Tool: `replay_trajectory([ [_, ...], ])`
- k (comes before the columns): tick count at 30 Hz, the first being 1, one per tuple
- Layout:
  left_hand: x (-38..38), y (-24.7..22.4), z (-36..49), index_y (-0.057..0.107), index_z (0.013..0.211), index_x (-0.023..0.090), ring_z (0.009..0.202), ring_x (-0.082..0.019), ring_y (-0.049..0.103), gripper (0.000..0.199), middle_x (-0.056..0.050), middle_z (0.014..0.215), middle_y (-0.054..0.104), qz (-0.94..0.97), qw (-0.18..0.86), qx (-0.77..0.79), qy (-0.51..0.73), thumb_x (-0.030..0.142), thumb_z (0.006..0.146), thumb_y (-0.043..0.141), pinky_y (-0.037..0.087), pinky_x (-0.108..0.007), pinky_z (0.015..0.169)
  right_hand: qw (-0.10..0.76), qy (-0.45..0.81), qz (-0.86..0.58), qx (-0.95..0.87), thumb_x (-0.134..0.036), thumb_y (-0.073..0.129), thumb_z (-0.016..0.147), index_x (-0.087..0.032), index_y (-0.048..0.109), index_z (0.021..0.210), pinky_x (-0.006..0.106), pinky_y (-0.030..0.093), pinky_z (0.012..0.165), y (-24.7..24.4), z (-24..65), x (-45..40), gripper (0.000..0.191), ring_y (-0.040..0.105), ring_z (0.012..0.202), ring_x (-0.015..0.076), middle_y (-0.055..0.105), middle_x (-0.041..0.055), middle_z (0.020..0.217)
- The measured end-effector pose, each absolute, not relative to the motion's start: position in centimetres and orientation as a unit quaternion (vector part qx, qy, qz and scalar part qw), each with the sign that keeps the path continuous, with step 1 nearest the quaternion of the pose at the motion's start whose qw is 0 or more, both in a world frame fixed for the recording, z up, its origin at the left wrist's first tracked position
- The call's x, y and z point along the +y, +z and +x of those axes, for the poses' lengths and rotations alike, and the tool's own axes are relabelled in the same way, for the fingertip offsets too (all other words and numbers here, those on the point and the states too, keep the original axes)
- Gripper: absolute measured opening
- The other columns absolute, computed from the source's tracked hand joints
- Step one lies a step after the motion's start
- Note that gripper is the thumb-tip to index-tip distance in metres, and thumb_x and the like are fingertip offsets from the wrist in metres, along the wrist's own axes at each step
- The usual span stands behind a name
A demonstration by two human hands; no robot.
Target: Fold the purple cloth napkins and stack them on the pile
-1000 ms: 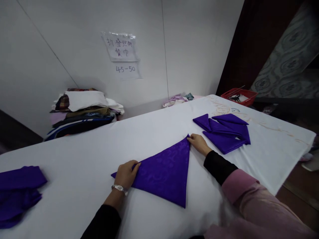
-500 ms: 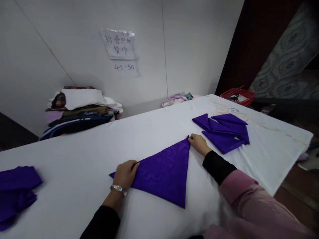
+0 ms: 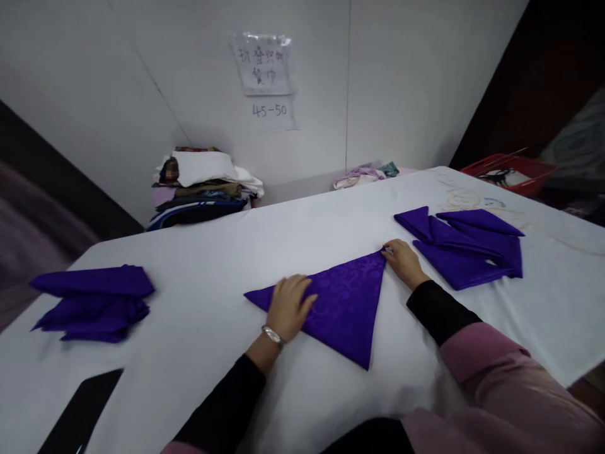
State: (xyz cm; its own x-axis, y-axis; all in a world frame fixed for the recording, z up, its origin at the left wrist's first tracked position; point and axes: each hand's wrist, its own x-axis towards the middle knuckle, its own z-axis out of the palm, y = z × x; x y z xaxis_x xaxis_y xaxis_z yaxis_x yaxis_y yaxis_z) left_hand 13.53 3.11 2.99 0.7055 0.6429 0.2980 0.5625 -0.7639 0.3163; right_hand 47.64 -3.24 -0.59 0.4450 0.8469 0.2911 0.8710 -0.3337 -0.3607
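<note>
A purple patterned napkin [image 3: 352, 309] lies on the white-covered table, folded into a triangle with one corner toward me. My left hand [image 3: 289, 308] rests flat on its left part, fingers stretched out and slightly apart. At the napkin's upper right corner, my right hand [image 3: 403, 260] pinches the tip between thumb and fingers. Close beyond that hand sits a group of folded purple napkins [image 3: 477, 249]. A loose stack of purple napkins [image 3: 94, 302] lies at the left of the table.
A pile of folded clothes [image 3: 203, 189] stands by the wall, and smaller crumpled cloths [image 3: 362, 175] lie farther right. Beyond the table's far right edge is a red basket [image 3: 534, 180]. A dark flat object [image 3: 82, 410] lies at the front left. Paper signs [image 3: 265, 75] hang on the wall.
The view has swung left, bringing the whole left stack into sight. My left hand has loosened from the napkin's upper edge and now lies flatter on it. My right hand still pinches the corner.
</note>
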Motion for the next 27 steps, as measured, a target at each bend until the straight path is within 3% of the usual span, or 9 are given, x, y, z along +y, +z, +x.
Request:
replay_trajectory([
  [3,0.1,2.7,15.0,0.045,0.128,0.022,0.132,-0.026,0.030,0.051,-0.009,0.137,0.044,0.950,0.143,0.245,0.133,0.050,0.086,0.044,0.014,-0.051,0.110,0.247,-0.036,-0.809,-0.533,-0.029,0.049,0.083,-0.018,0.061,0.097,0.033,0.041,0.079,-1.3,48.1,-3.2,0.022,0.053,0.095,0.0238,0.061,0.0089,0.102],
  [6,-1.0,1.7,15.6,0.038,0.134,0.021,0.136,-0.029,0.021,0.063,-0.012,0.144,0.034,0.953,0.165,0.240,0.081,0.058,0.084,0.042,0.012,-0.056,0.109,0.254,-0.045,-0.811,-0.525,-0.030,0.049,0.082,-0.016,0.062,0.099,0.035,0.043,0.080,-1.8,48.7,-3.3,0.025,0.055,0.092,0.0243,0.062,0.0105,0.100],
  [13,-1.0,0.5,15.2,0.033,0.137,0.020,0.137,-0.027,0.016,0.067,-0.011,0.147,0.028,0.951,0.167,0.253,0.067,0.061,0.085,0.034,0.009,-0.056,0.110,0.355,-0.138,-0.704,-0.600,-0.034,0.047,0.085,-0.016,0.059,0.108,0.047,0.038,0.095,-0.3,46.4,-3.4,0.032,0.047,0.116,0.0289,0.055,0.0150,0.121],
  [16,-1.2,0.5,15.3,0.032,0.137,0.022,0.137,-0.026,0.016,0.066,-0.010,0.147,0.028,0.951,0.154,0.256,0.074,0.062,0.084,0.033,0.010,-0.056,0.110,0.369,-0.109,-0.628,-0.677,-0.037,0.045,0.088,-0.019,0.055,0.117,0.048,0.036,0.098,1.0,42.2,-4.1,0.035,0.042,0.123,0.0268,0.051,0.0128,0.128],
  [22,-1.5,0.3,15.3,0.031,0.137,0.023,0.137,-0.025,0.015,0.066,-0.009,0.147,0.028,0.951,0.139,0.263,0.079,0.063,0.084,0.032,0.011,-0.055,0.110,0.158,-0.024,-0.604,-0.780,-0.054,0.034,0.089,-0.021,0.036,0.137,0.054,0.026,0.103,-0.7,37.8,-5.8,0.058,0.024,0.134,0.0289,0.031,0.0133,0.145],
  [27,-1.8,0.3,15.3,0.030,0.138,0.022,0.138,-0.025,0.014,0.067,-0.010,0.148,0.026,0.950,0.150,0.260,0.085,0.063,0.085,0.032,0.009,-0.055,0.110,0.087,-0.063,-0.659,-0.744,-0.060,0.024,0.089,-0.021,0.033,0.139,0.057,0.025,0.101,-3.2,40.1,-5.9,0.065,0.023,0.134,0.0322,0.029,0.0143,0.146],
])
